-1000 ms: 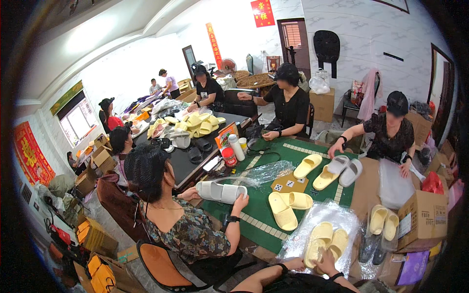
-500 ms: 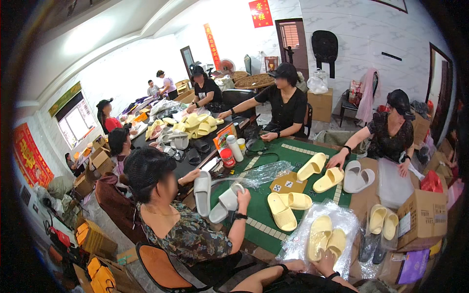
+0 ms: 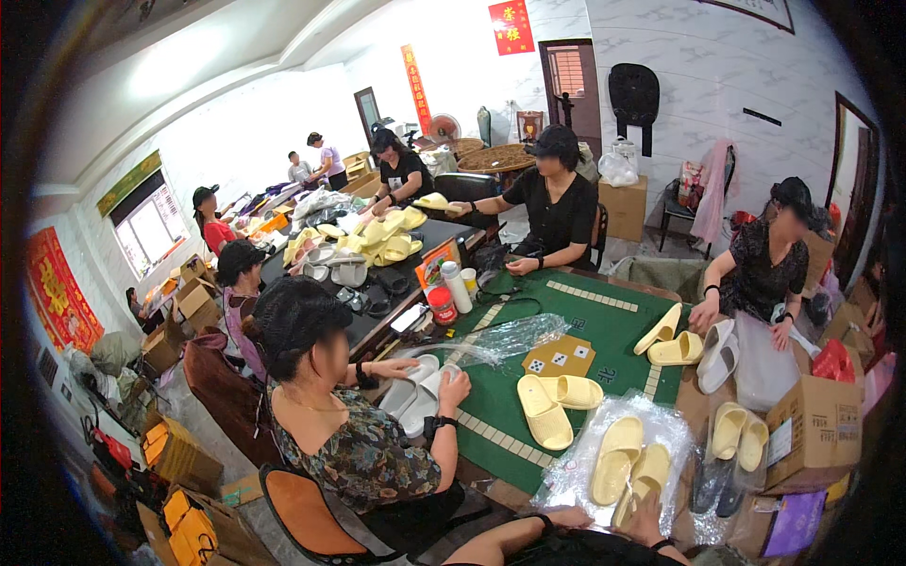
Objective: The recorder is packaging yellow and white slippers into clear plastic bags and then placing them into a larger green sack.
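A pair of pale yellow slippers [image 3: 617, 455] lies on a stack of clear plastic bags [image 3: 574, 469] at the table's near edge. My right hand [image 3: 646, 521] is closed around the heel end of the right slipper [image 3: 651, 469]. Along the bags' lower edge, my left hand [image 3: 569, 517] has its fingers drawn together; what is in them, if anything, is hidden. Just beyond the bags is another yellow pair [image 3: 545, 415], one slipper resting across the other.
At left, a person [image 3: 354, 415] handles grey slippers [image 3: 415, 394]. A person at right [image 3: 760, 255] reaches toward yellow slippers [image 3: 676, 349]. Bagged slippers [image 3: 729, 430] and a cardboard box [image 3: 817, 429] stand right of me. Bottles [image 3: 455, 287] and a slipper pile [image 3: 387, 236] lie farther off.
My right hand has drawn the right slipper slightly nearer, beside its mate. The person at left has brought the grey slippers together. The right person's yellow and grey pairs have shifted.
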A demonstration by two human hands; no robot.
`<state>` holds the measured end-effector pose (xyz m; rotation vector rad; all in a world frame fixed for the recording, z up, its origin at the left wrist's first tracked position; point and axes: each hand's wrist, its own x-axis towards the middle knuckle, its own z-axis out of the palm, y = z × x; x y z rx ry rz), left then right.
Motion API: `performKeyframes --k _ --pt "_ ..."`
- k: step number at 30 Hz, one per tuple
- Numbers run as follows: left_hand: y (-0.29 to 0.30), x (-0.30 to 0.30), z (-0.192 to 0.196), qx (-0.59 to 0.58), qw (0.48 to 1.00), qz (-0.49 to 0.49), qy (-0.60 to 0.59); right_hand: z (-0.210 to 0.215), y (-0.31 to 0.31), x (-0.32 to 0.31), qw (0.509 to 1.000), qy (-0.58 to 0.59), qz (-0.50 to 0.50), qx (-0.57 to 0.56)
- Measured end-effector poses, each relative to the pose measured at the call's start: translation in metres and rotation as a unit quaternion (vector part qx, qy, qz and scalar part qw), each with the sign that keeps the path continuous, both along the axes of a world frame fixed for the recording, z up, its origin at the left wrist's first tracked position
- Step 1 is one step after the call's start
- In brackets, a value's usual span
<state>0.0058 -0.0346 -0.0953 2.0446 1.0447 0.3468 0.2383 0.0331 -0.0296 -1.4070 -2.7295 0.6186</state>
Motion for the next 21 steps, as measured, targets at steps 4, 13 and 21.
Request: performKeyframes --k 4,13,21 --pt "-0.001 0.001 -0.004 0.089 0.994 -0.005 0.065 -0.051 0.004 0.017 0.993 0.097 0.074 -0.003" --pt "0.005 0.014 -0.028 0.063 0.987 -0.051 0.138 0.007 -0.011 -0.017 0.968 0.146 -0.119 0.167" --pt "0.006 0.006 0.012 -0.081 0.982 -0.065 0.156 -0.010 -0.014 -0.042 0.989 0.133 -0.003 -0.064"
